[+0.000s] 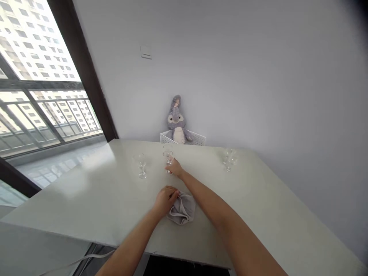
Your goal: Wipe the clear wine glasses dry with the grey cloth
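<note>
My right hand (174, 168) reaches out over the table and has its fingers round a clear stemmed glass (168, 154), upright near the middle. Nearer to me, my left hand (165, 199) rests at the left edge of a crumpled pale grey cloth (184, 209), its curled fingers gripping the upper left part. Another stemmed glass (142, 166) stands upright to the left of the one at my right hand. Over on the right, several clear glasses (230, 159) stand close together.
A purple plush rabbit (176, 120) sits in a white perforated basket (198, 139) beyond the back edge of the pale table (253, 207). Windows are at the left, and a cable (83, 259) hangs below the front edge.
</note>
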Demonstrator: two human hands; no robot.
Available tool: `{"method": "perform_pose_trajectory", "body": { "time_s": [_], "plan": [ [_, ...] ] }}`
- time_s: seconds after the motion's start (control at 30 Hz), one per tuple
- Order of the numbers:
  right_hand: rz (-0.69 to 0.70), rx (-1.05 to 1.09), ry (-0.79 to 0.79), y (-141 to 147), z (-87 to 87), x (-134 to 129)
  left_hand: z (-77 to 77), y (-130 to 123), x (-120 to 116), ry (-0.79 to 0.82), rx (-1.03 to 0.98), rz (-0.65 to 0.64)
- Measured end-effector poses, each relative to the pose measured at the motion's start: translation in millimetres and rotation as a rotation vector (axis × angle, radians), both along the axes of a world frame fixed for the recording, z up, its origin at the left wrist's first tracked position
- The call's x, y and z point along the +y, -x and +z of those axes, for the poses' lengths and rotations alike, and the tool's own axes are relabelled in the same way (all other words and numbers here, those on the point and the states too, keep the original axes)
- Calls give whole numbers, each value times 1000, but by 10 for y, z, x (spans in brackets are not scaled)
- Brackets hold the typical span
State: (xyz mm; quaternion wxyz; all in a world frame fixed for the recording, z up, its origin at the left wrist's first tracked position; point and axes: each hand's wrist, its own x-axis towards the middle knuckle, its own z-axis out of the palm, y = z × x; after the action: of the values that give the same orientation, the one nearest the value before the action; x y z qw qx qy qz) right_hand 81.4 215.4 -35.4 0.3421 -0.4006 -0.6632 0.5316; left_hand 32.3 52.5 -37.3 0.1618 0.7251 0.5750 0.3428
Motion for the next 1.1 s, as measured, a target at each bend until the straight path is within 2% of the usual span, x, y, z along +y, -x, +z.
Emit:
{"method": "perform_pose_trajectory", "body": {
  "time_s": [0.17,0.23,0.3,0.37,0.43,0.63,0.7,0.77,0.83,0.9,1.1],
  "plan": [
    [9,-4,9,249,71,-38,12,13,5,-9,6,-6],
    [3,-5,15,201,94,-80,13,21,4,-10,2,-12],
    [-14,11,17,36,100,-121,2,27,3,-10,-5,-8],
    [-82,34,9,-256,86,-156,-17,31,3,-9,-7,-10],
    [-200,40,-6,-663,50,-197,-37,32,7,-7,-3,-9],
    [-603,-24,-82,-2180,-132,-372,-65,31,36,20,11,19],
    [-777,-106,-147,-2613,-184,-357,-66,31,49,24,18,22],
    [-833,-164,-175,-2945,-214,-258,-66,32,60,33,30,23],
    [-766,-216,-193,-3157,-216,-93,-61,34,65,47,41,23],
    [-662,-235,-185,-3248,-193,100,-52,35,62,57,46,19],
    [-485,-114,-136,-3098,-98,531,-20,22,49,51,35,5]
  ]
}}
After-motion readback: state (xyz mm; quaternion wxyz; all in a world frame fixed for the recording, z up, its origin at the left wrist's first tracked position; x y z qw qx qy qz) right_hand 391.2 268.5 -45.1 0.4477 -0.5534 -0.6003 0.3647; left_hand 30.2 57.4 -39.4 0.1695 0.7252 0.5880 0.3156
